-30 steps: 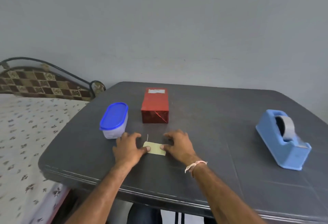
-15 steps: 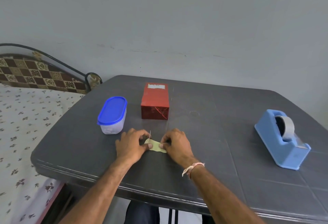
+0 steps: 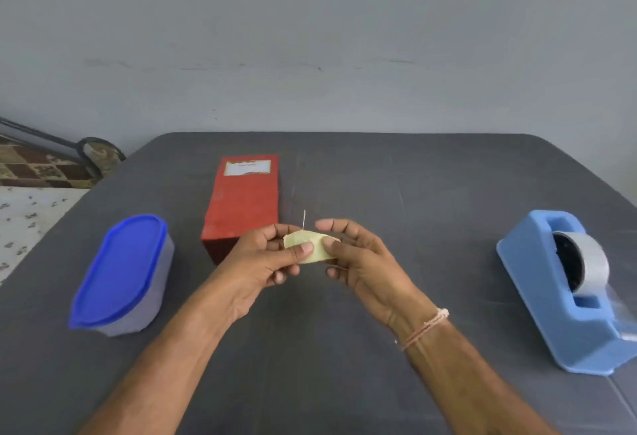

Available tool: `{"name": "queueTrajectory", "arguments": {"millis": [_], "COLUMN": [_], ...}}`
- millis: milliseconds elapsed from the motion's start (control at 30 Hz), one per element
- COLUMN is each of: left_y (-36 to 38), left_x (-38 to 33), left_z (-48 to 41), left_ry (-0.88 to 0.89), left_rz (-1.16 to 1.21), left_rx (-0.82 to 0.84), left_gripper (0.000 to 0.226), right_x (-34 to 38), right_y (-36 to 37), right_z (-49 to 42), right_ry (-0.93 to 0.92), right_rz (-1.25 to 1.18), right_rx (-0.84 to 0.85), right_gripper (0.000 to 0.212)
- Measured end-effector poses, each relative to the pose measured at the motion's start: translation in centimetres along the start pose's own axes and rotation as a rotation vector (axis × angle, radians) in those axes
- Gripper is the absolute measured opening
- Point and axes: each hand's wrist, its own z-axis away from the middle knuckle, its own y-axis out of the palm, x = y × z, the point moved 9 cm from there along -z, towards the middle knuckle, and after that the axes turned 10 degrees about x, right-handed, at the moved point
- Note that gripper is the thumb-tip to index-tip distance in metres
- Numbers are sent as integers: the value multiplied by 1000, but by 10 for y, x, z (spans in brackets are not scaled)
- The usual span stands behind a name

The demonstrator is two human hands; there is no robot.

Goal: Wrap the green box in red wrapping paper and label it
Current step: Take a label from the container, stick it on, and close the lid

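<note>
The box wrapped in red paper (image 3: 243, 202) lies on the grey table (image 3: 431, 200), a white label stuck at its far end. Just in front of it, both hands hold a small pale yellow tag (image 3: 312, 248) above the table. My left hand (image 3: 265, 259) pinches the tag's left side between thumb and fingers. My right hand (image 3: 358, 259) pinches its right side. A thin string sticks up from the tag's top edge. The tag is slightly bent.
A plastic container with a blue lid (image 3: 120, 274) stands at the left. A blue tape dispenser (image 3: 572, 291) with a roll of tape sits at the right. A bed (image 3: 20, 207) lies beyond the table's left edge, a wall behind.
Both hands have lifted the yellow tag off the table and now hold it up between them. The head camera has moved closer and lower.
</note>
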Motion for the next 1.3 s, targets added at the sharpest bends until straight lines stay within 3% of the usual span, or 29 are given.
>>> {"name": "queueTrajectory", "arguments": {"millis": [133, 367, 533, 733, 933, 1067, 1167, 1300], "left_y": [22, 71, 108, 143, 178, 212, 230, 243], "left_x": [-29, -104, -162, -174, -163, -166, -170, -180], "left_z": [-6, 21, 43, 54, 49, 55, 55, 48], "left_ry": [-94, -137, -112, -65, -135, -131, -103, -61], "left_rz": [-162, -299, -158, 252, 554, 782, 770, 526], "left_rx": [26, 175, 191, 127, 164, 237, 296, 220], "left_gripper": [39, 44, 36, 28, 43, 35, 35, 33], "right_x": [25, 98, 161, 199, 228, 243, 248, 253], "right_y": [-4, 7, 4, 2, -4, -16, -29, -49], "right_z": [7, 47, 81, 103, 125, 142, 157, 176], "right_ry": [193, 400, 346, 246, 128, 78, 100, 154], "right_rz": [-46, -21, -166, -338, -186, -144, -116, -115], "right_rx": [-59, -204, -272, -295, -386, -457, -486, -476], "right_gripper": [36, 30, 35, 35, 24, 21, 20, 21]}}
